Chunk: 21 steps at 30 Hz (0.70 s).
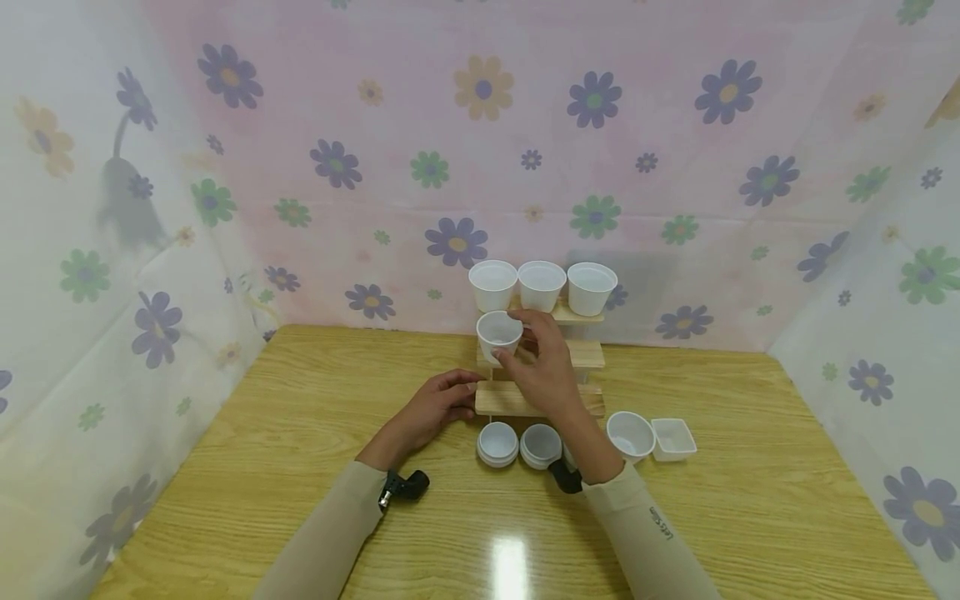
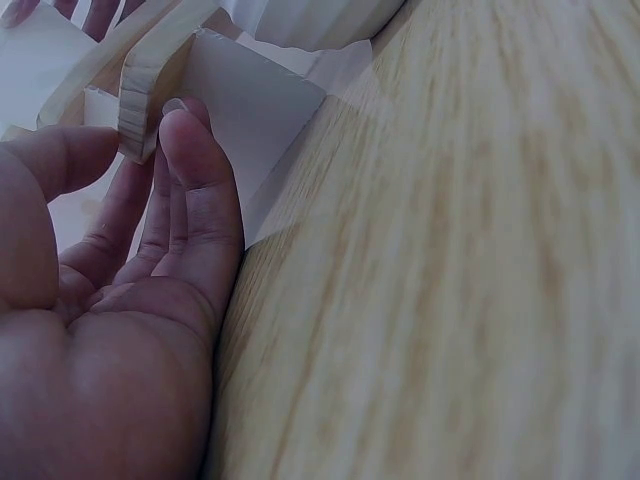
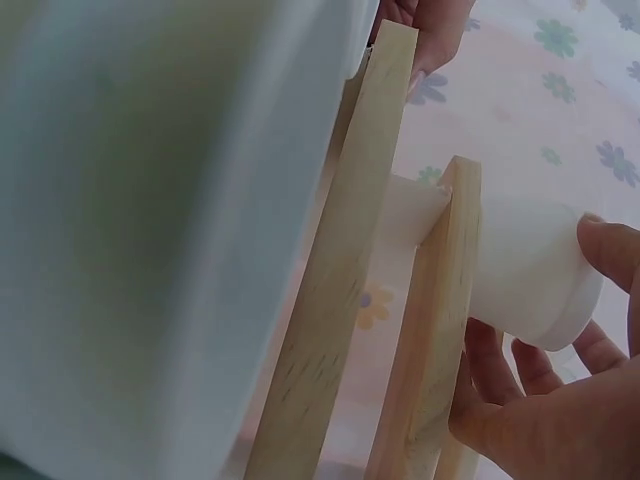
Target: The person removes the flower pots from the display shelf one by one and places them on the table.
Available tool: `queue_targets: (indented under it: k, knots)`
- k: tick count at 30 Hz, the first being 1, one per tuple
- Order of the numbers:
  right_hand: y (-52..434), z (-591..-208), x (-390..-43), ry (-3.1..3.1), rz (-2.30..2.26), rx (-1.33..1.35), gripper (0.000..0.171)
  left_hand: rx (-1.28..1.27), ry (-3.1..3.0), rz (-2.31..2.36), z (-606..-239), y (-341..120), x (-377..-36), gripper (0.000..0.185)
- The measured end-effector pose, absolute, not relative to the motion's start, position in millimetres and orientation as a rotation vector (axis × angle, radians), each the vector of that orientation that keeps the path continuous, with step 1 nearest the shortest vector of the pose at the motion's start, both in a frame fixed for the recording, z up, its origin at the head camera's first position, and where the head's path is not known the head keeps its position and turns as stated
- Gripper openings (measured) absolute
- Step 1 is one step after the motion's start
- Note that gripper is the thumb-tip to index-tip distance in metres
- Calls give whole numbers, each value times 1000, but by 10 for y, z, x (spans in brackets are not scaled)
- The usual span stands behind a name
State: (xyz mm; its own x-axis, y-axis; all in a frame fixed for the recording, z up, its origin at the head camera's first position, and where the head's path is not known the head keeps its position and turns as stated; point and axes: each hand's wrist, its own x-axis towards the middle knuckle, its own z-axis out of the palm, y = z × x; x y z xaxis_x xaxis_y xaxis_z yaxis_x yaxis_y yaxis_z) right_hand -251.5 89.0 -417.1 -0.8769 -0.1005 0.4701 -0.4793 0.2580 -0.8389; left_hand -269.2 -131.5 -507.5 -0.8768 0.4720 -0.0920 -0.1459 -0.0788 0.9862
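A three-step wooden shelf (image 1: pixel 585 354) stands at the back middle of the table. Three white cups (image 1: pixel 541 285) sit in a row on its top step. My right hand (image 1: pixel 519 343) grips a fourth white cup (image 1: pixel 498 332) by its rim at the left end of the middle step. In the right wrist view that cup (image 3: pixel 530 270) lies between my fingers (image 3: pixel 612 250) beside the step edges (image 3: pixel 345 290). My left hand (image 1: pixel 467 392) rests on the table with its fingertips (image 2: pixel 185 130) against the left end of the bottom step (image 2: pixel 145 95). It holds nothing.
In front of the shelf stand two small round white dishes (image 1: pixel 497 442) (image 1: pixel 541 445), a white bowl (image 1: pixel 630 434) and a square white dish (image 1: pixel 672 438). Flowered cloth walls close the table on three sides. A blurred white object (image 3: pixel 150 200) fills the left of the right wrist view.
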Motion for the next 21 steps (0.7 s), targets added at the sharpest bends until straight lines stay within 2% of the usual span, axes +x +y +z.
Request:
queue_targets:
  k: [11, 19, 21]
  knots:
    - [852, -4180, -2518, -2192, 1693, 510, 55, 357, 1792, 1995, -5065, -1312, -2688, 40]
    - [799, -3942, -2325, -2166, 1712, 543, 50, 353, 1801, 2001, -5078, -1318, -2699, 40]
    - [822, -3990, -2355, -2162, 1688, 550, 51, 356, 1799, 2001, -5082, -1320, -2703, 40]
